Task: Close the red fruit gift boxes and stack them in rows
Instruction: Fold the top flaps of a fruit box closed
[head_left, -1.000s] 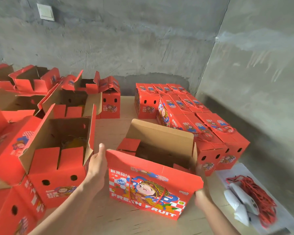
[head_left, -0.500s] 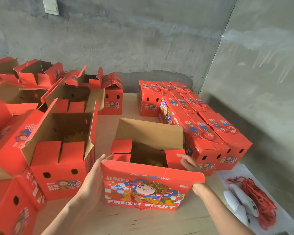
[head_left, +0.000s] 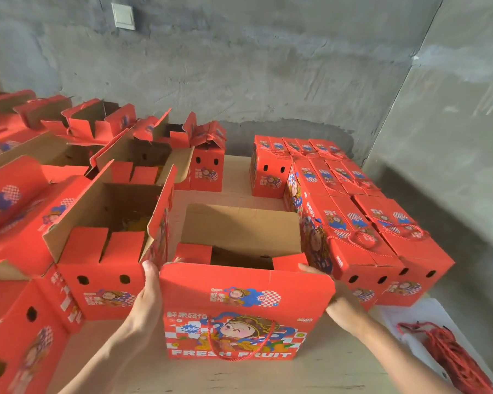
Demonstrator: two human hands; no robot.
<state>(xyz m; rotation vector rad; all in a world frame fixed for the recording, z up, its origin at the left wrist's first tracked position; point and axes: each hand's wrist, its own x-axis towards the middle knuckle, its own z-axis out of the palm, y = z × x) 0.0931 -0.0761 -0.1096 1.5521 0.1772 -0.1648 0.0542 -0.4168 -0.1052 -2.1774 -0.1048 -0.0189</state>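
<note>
The open red gift box [head_left: 239, 317] stands upright on the bench [head_left: 310, 376], long flaps raised and short end flaps partly folded inward. The hands are apart: the left hand [head_left: 147, 297] lies flat against this box's left side wall, thumb up, and the right hand [head_left: 343, 307] lies against its right side wall, straight fingers reaching over the end flap. Closed boxes [head_left: 353, 223] stand in rows just right of the open box; further open boxes [head_left: 103, 251] stand just left of it.
</note>
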